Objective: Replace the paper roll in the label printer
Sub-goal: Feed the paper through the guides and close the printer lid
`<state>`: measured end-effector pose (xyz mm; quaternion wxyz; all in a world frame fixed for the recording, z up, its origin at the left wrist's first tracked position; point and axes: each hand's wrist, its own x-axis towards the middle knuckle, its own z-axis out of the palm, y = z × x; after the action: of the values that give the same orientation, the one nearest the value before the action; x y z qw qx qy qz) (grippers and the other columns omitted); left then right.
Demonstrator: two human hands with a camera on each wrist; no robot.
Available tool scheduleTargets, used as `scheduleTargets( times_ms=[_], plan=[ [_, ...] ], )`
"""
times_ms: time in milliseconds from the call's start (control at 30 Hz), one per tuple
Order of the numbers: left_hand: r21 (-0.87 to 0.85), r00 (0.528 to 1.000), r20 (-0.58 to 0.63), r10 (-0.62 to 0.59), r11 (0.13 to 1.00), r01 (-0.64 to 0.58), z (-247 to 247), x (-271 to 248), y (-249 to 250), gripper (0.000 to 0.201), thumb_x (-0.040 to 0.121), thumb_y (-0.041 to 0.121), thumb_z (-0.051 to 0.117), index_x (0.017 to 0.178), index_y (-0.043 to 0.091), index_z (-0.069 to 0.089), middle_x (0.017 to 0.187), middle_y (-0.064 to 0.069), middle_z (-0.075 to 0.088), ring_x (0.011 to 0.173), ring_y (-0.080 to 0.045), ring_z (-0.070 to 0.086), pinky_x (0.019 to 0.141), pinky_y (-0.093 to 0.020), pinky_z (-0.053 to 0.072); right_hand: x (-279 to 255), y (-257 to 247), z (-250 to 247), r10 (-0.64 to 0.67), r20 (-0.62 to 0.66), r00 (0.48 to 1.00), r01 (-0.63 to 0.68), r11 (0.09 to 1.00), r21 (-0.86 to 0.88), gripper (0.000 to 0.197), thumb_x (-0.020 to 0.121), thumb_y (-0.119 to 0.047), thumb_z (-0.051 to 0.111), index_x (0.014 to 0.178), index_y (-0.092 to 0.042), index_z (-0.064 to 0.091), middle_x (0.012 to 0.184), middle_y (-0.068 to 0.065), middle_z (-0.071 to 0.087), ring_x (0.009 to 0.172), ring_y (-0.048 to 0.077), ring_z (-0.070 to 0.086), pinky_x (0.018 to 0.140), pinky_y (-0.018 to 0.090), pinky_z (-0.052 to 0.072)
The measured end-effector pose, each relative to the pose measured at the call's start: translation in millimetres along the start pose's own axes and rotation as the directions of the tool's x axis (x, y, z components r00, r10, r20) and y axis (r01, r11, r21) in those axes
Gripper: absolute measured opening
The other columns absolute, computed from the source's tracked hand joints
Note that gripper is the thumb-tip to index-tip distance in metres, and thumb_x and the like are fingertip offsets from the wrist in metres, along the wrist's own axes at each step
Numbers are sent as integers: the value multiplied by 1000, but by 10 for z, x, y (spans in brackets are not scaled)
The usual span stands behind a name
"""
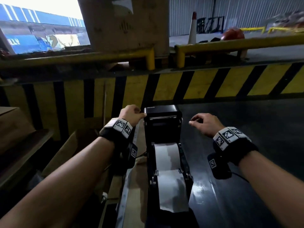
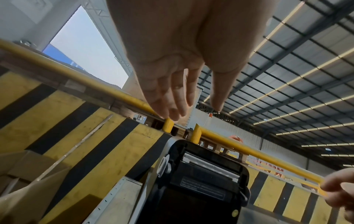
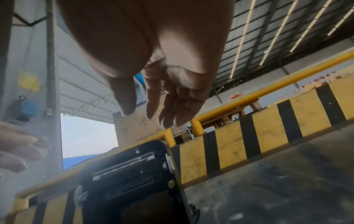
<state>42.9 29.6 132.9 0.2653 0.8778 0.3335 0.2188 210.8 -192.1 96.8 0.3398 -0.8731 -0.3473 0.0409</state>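
A black label printer (image 1: 164, 137) stands on a dark table with its lid (image 1: 162, 119) raised upright. White label paper (image 1: 171, 181) lies in the open bay and runs out toward me over the front. My left hand (image 1: 139, 112) is by the lid's upper left corner, thumb tip at its edge; whether it touches is unclear. In the left wrist view my left hand (image 2: 191, 106) has straight, relaxed fingers holding nothing above the lid (image 2: 206, 178). To the right of the lid hovers my right hand (image 1: 195, 120), apart from it. Its fingers (image 3: 168, 115) hang loose and empty over the lid (image 3: 130, 175).
A yellow-and-black striped barrier (image 1: 197, 83) with a yellow rail (image 1: 230, 44) stands right behind the printer. A big cardboard box (image 1: 125, 25) sits beyond it. Cardboard pieces (image 1: 16, 129) and a perforated liner strip (image 1: 128, 186) lie left of the printer. The dark tabletop (image 1: 246, 129) stretches right.
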Motion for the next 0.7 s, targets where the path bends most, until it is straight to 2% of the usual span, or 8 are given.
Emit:
scheduleTargets(
  times_ms=[67,133,233,367,533,700],
  plan=[
    [53,1000,22,-2,999,1,65,147,-4,44,78,37,69,108,5,65,110,-15,69,106,-30,62,87,-33,47,146,-44,31,41,-2,999,-41,999,31,26,81,-37,63,96,-16,68,95,5,71,85,17,59,73,23,39],
    [76,1000,15,-7,997,6,94,300,3,45,79,40,67,105,3,64,109,-16,69,104,-31,61,83,-33,46,333,-84,84,62,-7,998,-62,997,50,30,81,-37,62,101,-14,65,96,5,69,91,21,61,74,23,37],
    [75,999,22,-30,997,28,150,541,0,48,81,42,64,106,0,63,109,-17,67,104,-33,61,84,-35,47,641,-117,186,92,-16,996,-91,993,82,40,83,-41,59,111,-12,60,111,9,66,104,25,59,80,24,39],
    [53,995,32,-92,994,90,311,820,-62,49,83,46,60,104,2,62,109,-15,67,103,-31,60,81,-32,45,972,-104,363,165,3,986,-164,975,148,55,85,-47,53,128,-13,47,128,10,58,118,27,53,95,31,40],
    [-10,992,12,-123,992,123,570,892,-210,45,82,45,61,107,8,63,111,-10,68,108,-26,59,83,-27,42,1159,-18,585,165,126,978,-187,964,187,58,87,-45,50,136,-15,38,138,9,50,127,26,46,105,34,34],
    [-58,986,47,-163,985,165,636,865,-290,48,83,47,59,114,11,62,117,-8,67,113,-26,58,93,-31,44,1195,28,704,143,148,978,-171,967,191,56,90,-44,45,135,-12,41,142,10,46,129,26,44,109,36,33]
  ],
)
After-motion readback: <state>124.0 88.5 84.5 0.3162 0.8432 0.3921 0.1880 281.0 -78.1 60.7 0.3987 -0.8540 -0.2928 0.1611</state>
